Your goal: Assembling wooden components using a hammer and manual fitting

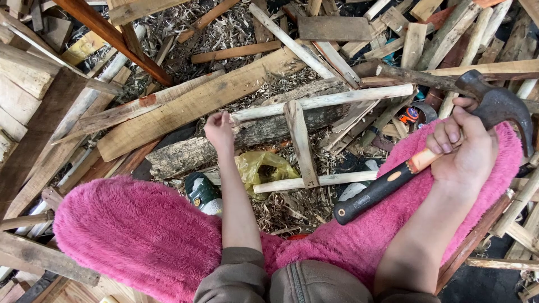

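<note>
Two hands work: the right hand [463, 148] is clenched round a hammer [449, 148], head-heavy, gripped high; the left hand [219, 130] pinches a stiff, light stick [323, 101].

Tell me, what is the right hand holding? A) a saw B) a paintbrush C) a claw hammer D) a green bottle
C: the right hand is wrapped around a claw hammer just below its dark metal head, with the black and orange handle pointing down and to the left.
</note>
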